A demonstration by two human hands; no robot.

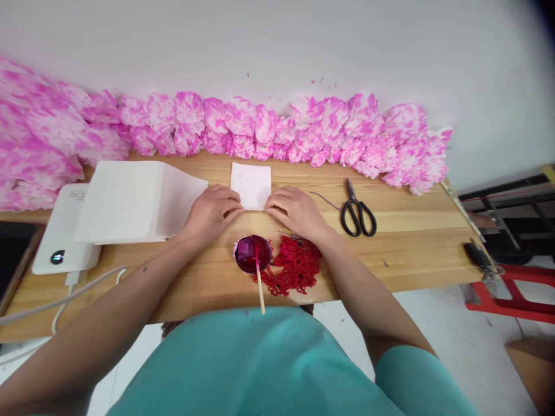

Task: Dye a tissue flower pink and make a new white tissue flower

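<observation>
A small square of white paper (251,184) lies on the wooden table in front of me. My left hand (215,209) pinches its near left corner, and my right hand (295,211) pinches the near right corner. Just below the paper stands a small cup of dark purple-red liquid (245,252), with a stick (261,283) leaning out toward me. Beside the cup, close to my right wrist, is a tangled heap of red yarn (295,264). A stack of white sheets (119,202) lies to the left of my left hand.
Black-handled scissors (358,214) lie right of my hands. Pink-and-white fluffy paper flowers (260,128) line the wall. At left are a white power bank (65,257) with a cable and a dark screen (15,254). Keys (479,257) sit at the right edge, near a red stool (515,294).
</observation>
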